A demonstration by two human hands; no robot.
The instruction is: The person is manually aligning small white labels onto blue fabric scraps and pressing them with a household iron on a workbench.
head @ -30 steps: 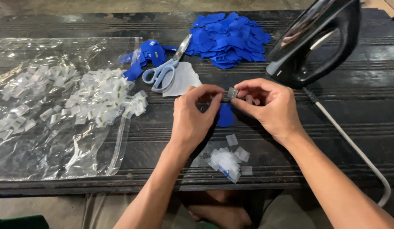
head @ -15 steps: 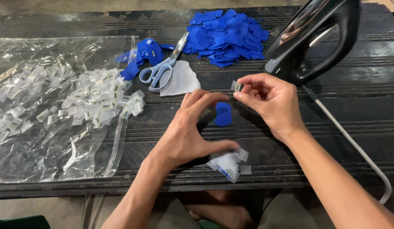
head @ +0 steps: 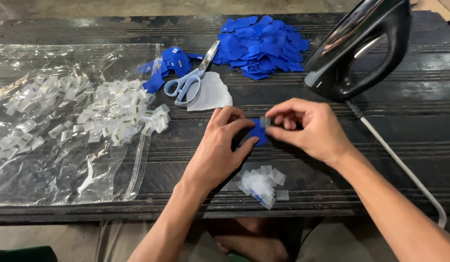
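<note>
Black ribbed table (head: 113,34) bears an iron (head: 353,53), a clear plastic bag (head: 55,160) and a blue patch heap (head: 263,46). The left hand (head: 217,150), lifted half a second ago, is back down, fingers pressing the blue patch (head: 258,136). The right hand (head: 312,128) pinches a small clear tab (head: 265,122) (just above the patch), so joining resumes.

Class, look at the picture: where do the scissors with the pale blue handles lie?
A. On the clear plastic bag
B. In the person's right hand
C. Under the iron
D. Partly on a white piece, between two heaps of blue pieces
D: the scissors rest with one handle over the white piece, between the small blue heap and the large blue heap, clear of both hands.
</note>
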